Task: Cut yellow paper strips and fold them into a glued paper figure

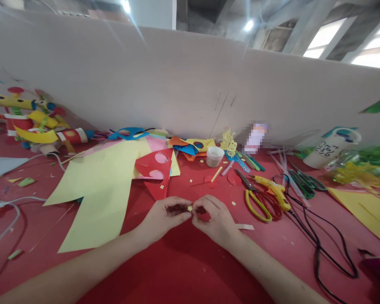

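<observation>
My left hand point(170, 212) and my right hand point(213, 217) meet over the red table, fingertips almost touching. A tiny pale yellow paper piece point(190, 208) is pinched between the two, thumb and fingers closed on it from each side. Its exact shape is too small to make out. Just beyond my left hand lies a red paper mask point(155, 169) with pink eye openings. Small square yellow scraps point(233, 203) are scattered around. To the right of my right hand are scissors point(256, 198) with yellow and red handles and a yellow glue gun point(274, 190).
Large pale yellow paper point(98, 190) covers the left side. A white cup point(214, 156) stands beyond my hands. Black cable point(316, 249) loops at right, near green-handled scissors point(304, 181) and a white bottle point(324, 147). Paper-cup figures point(19, 122) stand far left against a pale partition point(145, 76).
</observation>
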Action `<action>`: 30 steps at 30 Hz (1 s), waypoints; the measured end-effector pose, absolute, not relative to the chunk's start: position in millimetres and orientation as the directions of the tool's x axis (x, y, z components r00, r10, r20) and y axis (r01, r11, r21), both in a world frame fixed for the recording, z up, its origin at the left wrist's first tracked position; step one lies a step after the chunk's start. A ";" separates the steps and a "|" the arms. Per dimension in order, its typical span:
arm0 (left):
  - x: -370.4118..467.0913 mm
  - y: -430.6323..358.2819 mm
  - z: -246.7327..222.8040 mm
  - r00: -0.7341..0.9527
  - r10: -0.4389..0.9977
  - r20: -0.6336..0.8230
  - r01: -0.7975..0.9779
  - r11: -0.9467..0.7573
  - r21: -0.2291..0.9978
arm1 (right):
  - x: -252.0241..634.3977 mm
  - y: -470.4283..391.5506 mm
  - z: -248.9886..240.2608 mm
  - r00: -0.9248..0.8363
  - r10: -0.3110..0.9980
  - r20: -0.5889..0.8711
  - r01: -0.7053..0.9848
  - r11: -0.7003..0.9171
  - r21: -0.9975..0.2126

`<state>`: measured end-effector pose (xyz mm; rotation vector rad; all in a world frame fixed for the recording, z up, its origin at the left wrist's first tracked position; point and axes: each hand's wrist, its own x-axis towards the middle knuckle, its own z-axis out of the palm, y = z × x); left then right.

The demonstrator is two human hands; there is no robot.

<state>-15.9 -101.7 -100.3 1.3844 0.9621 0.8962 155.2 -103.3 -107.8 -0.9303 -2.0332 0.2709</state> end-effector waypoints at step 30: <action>-21.1 -92.4 -104.9 0.390 0.920 0.017 0.113 -0.066 0.991 | 155.8 -100.2 -110.8 -0.306 0.786 0.537 0.464 0.616 -0.637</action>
